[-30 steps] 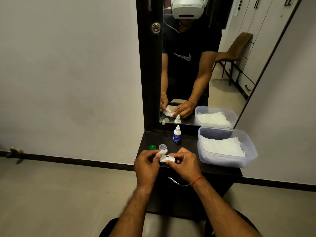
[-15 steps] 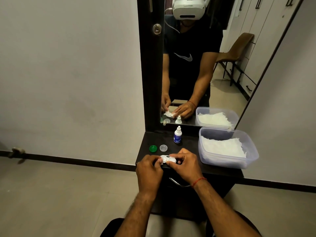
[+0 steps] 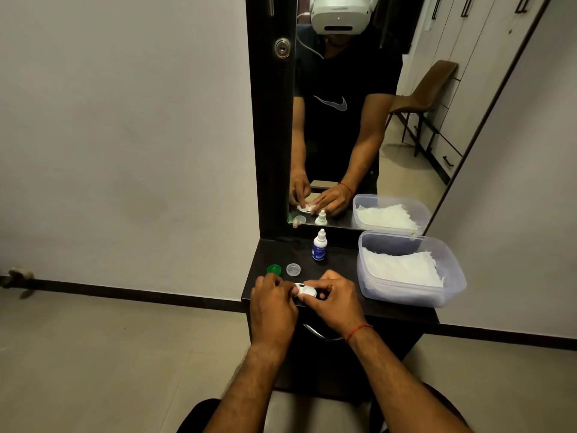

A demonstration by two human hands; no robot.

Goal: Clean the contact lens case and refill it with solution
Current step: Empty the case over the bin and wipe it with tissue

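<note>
Head view shows both hands, left hand [image 3: 272, 303] and right hand [image 3: 335, 300], pinching the contact lens case [image 3: 305, 290] at lower centre, caps [image 3: 293, 269] off beside it, so wiping seems next, calling for a tissue [image 3: 402, 267].

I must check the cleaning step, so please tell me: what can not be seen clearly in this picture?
- Contact lens case, head view: mostly covered by the left hand and right hand; whether its wells are clean or wet cannot be told.
- Solution bottle: label too small to read.
- Clear cap and green cap: too small to see inside.
- Plastic tub: what lies under the white tissue is hidden.
</note>
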